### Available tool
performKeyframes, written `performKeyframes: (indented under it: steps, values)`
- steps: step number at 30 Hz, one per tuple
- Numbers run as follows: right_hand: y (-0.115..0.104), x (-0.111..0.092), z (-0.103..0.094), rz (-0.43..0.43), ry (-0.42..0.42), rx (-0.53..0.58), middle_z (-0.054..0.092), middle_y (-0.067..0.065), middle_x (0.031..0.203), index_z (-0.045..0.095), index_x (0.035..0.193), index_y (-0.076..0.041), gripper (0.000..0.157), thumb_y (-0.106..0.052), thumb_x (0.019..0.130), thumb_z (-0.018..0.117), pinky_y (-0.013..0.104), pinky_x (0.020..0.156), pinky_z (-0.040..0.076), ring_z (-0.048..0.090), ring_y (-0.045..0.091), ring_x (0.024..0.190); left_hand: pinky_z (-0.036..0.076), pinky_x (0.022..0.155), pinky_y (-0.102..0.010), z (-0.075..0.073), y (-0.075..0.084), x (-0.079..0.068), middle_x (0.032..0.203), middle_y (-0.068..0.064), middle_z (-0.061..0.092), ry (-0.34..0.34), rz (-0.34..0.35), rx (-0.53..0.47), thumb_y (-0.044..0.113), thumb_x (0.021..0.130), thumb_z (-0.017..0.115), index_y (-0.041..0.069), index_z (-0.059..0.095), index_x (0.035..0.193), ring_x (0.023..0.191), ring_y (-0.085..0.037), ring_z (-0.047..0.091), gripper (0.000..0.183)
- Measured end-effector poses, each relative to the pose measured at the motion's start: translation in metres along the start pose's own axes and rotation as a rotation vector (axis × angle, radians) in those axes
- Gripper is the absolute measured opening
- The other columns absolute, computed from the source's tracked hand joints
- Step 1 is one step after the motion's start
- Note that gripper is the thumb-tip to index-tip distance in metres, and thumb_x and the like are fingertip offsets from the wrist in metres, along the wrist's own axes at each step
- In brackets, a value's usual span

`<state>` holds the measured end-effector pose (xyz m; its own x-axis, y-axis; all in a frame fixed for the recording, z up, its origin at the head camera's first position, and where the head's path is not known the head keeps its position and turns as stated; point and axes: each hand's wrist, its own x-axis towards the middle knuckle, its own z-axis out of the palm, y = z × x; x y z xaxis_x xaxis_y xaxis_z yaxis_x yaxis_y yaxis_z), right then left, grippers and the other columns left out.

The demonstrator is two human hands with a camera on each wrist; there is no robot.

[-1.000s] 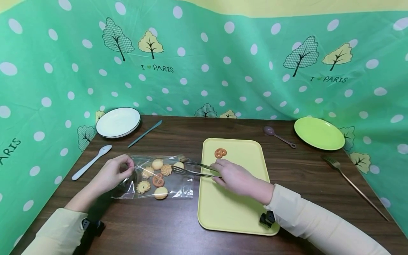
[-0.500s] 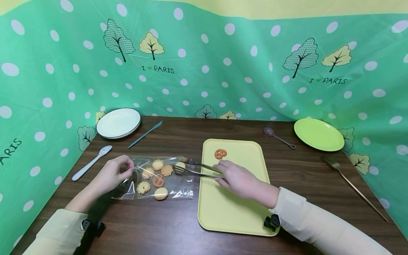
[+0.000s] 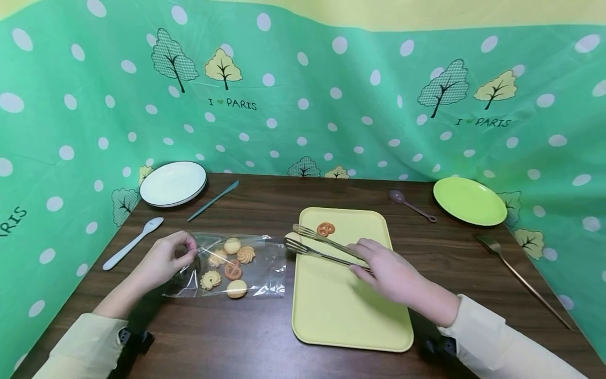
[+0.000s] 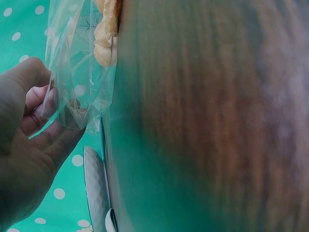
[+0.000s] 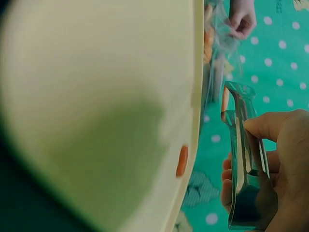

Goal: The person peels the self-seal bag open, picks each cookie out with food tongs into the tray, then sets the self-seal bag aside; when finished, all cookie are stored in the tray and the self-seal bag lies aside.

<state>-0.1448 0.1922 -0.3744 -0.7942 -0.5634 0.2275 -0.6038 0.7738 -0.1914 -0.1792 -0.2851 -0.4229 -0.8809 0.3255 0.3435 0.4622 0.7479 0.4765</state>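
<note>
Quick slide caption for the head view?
Right grip holds tongs pinching a pale cookie over the edge of the yellow tray; left grip pinches a cookie bag.

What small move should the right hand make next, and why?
Probably carry the tongs slightly further over the tray, then lower them: the right hand holds them with a cookie between their tips, raised near the tray's left edge, while a pretzel lies on the tray.
</note>
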Motion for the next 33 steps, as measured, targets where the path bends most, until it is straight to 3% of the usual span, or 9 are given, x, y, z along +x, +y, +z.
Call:
performKeyframes:
  steps: [7,13,23,33]
  values:
    - [0.029,-0.025,-0.011,0.042,0.070,-0.013,0.061,0.003,0.106,0.059,0.120,-0.003,0.037,-0.018,0.088,0.066,0.039,0.080,0.050,0.058,0.017,0.097,0.051,0.066,-0.032,-0.001,0.001,0.000,0.082,0.006,0.060,0.002,0.001,-0.002,0.002,0.081,0.066,0.018,0.057,0.082,0.081,-0.010,0.059,0.019]
    - [0.052,-0.040,-0.014,0.107,0.080,-0.039,0.060,0.004,0.103,0.060,0.119,-0.003,0.033,-0.016,0.088,0.065,0.040,0.076,0.049,0.058,0.016,0.091,0.049,0.064,-0.027,-0.001,0.001,-0.001,0.083,0.007,0.059,-0.006,-0.013,0.000,0.002,0.082,0.066,0.019,0.058,0.082,0.079,-0.008,0.057,0.019]
    - [0.073,-0.048,-0.008,0.201,0.019,-0.024,0.060,0.011,0.108,0.058,0.121,0.000,0.035,-0.020,0.092,0.060,0.047,0.081,0.049,0.059,0.026,0.100,0.049,0.065,-0.029,-0.001,0.000,-0.001,0.082,0.006,0.059,-0.001,-0.004,0.005,0.003,0.082,0.066,0.018,0.058,0.082,0.080,-0.007,0.057,0.017]
    - [0.078,-0.049,-0.003,0.250,-0.021,0.016,0.059,0.012,0.110,0.057,0.122,0.002,0.040,-0.024,0.091,0.061,0.048,0.083,0.048,0.059,0.027,0.102,0.049,0.064,-0.029,-0.001,-0.001,0.000,0.083,0.008,0.059,-0.003,-0.005,0.001,0.004,0.083,0.065,0.018,0.058,0.082,0.080,-0.006,0.056,0.016]
